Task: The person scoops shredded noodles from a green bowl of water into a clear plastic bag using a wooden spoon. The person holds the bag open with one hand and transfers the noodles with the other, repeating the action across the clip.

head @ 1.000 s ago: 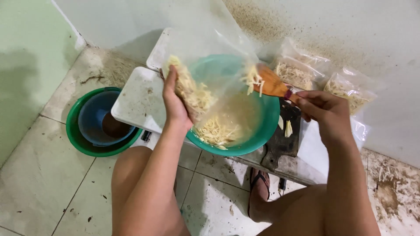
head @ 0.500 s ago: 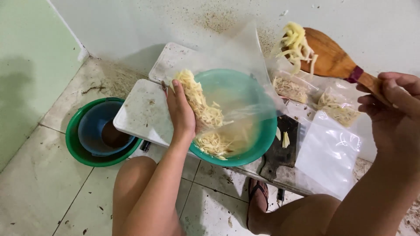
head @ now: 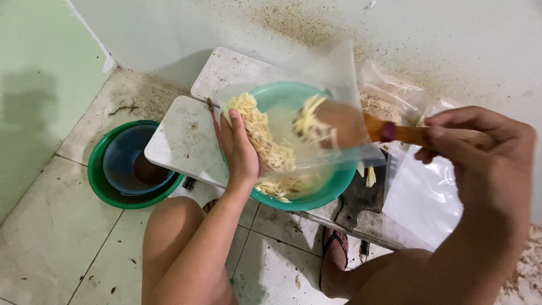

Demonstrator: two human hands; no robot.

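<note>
The person is loading pale shredded strands (head: 265,138) into a clear bag (head: 305,113) with a wooden spoon (head: 339,121), and the likeliest slip, as I judge it, is spillage: the spoon's bowl is sitting inside the bag mouth with a clump riding on it, and if the thin plastic folds inward or the spoon is tipping too early, strands are going over the bag's edge rather than down into it. The teal bowl (head: 316,195) is lying directly under the bag, so most of a spill would be landing there, but anything sliding off toward the handle side would be dropping onto the dark board (head: 361,197) or the floor (head: 51,248) beyond the bowl. A second risk is the bag slipping, since one hand alone is holding it up. The left hand (head: 240,152) is reaching up from below the bowl, palm toward the bag, its grip clamped on the bag's near side with fingers pointing upward along the plastic and strands pressing against them. The right hand (head: 480,152) is coming in from the far side of the bowl, wrist bent, its grip closed around the spoon's handle, holding it roughly level. Filled bags (head: 389,101) are lying just behind the bowl on the low white bench (head: 180,141), and nested green and blue basins (head: 113,181) are standing on the floor beside it.
</note>
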